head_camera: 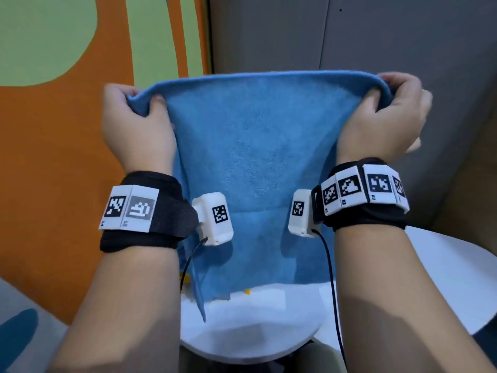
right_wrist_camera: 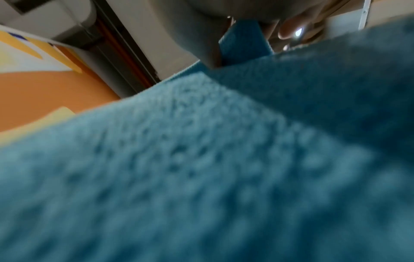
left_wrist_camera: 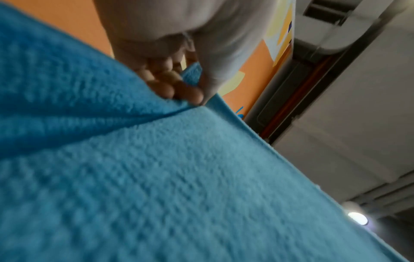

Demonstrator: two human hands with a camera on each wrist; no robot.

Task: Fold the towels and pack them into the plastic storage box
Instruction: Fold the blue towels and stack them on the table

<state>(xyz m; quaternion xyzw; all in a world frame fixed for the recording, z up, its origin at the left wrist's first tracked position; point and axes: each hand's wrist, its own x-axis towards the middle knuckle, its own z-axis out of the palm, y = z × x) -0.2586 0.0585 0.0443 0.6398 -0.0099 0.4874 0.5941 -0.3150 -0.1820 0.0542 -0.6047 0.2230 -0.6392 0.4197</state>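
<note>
If either pinch slackens, a corner could drop and the fold skew. The left hand grips the blue towel at its top left corner, the right hand its top right (cloth hanging between them, above a white table).

Both forearms raised, wrists strapped in black bands. Left hand and right hand held apart at equal height, fingers curled, pinching cloth.
</note>
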